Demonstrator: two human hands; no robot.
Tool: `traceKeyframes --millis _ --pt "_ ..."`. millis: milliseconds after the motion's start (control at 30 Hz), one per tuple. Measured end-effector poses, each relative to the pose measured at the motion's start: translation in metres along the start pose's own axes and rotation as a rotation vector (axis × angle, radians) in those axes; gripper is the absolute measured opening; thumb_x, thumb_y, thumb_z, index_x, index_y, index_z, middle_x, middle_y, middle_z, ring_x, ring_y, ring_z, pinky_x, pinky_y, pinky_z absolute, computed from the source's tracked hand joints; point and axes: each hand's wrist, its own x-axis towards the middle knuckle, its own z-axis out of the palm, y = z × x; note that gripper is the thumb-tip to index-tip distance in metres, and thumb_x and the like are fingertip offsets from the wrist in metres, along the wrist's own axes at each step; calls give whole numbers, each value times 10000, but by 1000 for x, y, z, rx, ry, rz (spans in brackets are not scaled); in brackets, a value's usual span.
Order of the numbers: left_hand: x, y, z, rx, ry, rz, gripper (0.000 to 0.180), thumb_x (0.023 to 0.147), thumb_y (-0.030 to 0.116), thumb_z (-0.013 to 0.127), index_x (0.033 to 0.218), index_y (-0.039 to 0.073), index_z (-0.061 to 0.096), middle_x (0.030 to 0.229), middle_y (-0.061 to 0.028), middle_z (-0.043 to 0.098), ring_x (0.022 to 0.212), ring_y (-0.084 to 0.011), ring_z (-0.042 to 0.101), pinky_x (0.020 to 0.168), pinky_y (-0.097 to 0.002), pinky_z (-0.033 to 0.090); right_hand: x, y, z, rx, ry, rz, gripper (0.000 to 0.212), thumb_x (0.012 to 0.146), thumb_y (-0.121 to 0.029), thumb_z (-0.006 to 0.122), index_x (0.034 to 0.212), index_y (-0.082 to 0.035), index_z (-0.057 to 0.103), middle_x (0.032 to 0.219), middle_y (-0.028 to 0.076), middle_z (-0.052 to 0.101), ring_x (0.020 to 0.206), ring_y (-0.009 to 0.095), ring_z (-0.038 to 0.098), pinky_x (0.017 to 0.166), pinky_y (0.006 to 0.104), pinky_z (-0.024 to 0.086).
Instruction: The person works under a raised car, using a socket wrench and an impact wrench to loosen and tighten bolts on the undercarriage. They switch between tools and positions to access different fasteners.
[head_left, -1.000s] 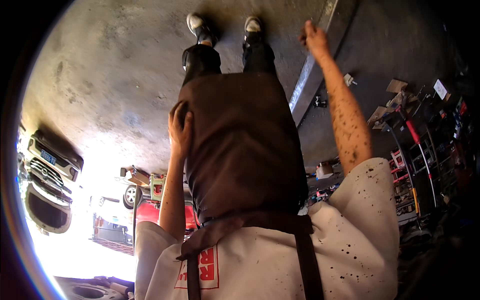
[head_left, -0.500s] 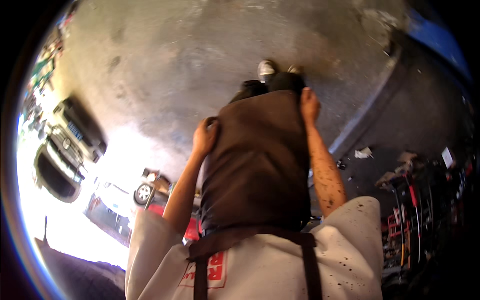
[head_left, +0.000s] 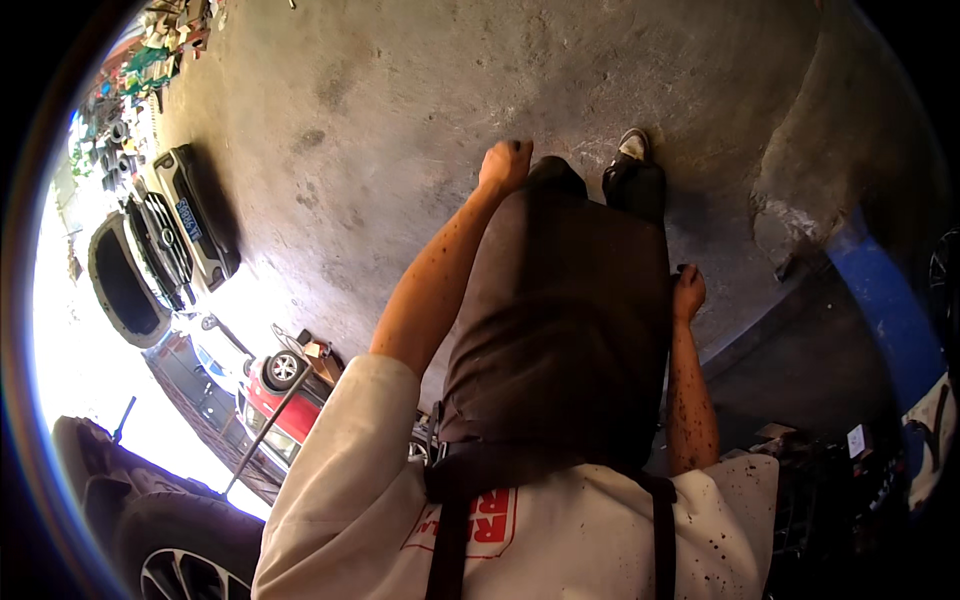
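My left hand [head_left: 507, 165] swings forward beside the upper left edge of the dark apron [head_left: 560, 330]. Its fingers curl into a loose fist, and no object shows in it. On the other side, my right hand [head_left: 688, 292] hangs close to the apron's right edge, fingers curled in, also with no object showing. Dark specks mark both forearms. Beyond the apron, one shoe [head_left: 634, 145] stands on the concrete floor [head_left: 400, 110].
A blue curved panel [head_left: 885, 300] lies at the right, by a cracked floor edge. At the left stand car front parts with a bumper [head_left: 190, 215] and a red car [head_left: 275, 395]. A large wheel [head_left: 190, 560] is at the lower left. Cluttered goods line the far left.
My left hand has swung forward and my right hand back. The feet have stepped, and the view has shifted: the blue panel is nearer and a wheel has appeared at the lower left.
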Motion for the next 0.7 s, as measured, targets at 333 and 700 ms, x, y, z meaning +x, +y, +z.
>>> traceKeyframes --millis 333,700 --pt "96 54 -91 26 -91 -225 514 956 461 398 1022 34 677 1046 -249 654 1022 -418 616 869 -495 487 39 -232 -16 -324 8 -337 421 984 -368 429 888 -3 617 849 244 632 799 448 587 690 510 442" --pt "137 7 -219 378 -375 -299 416 911 443 470 1132 158 678 1215 -146 628 1140 -333 596 934 -482 472 75 -336 -10 -521 -125 -253 274 925 -325 450 986 -136 640 1003 124 669 890 343 668 707 499 522"
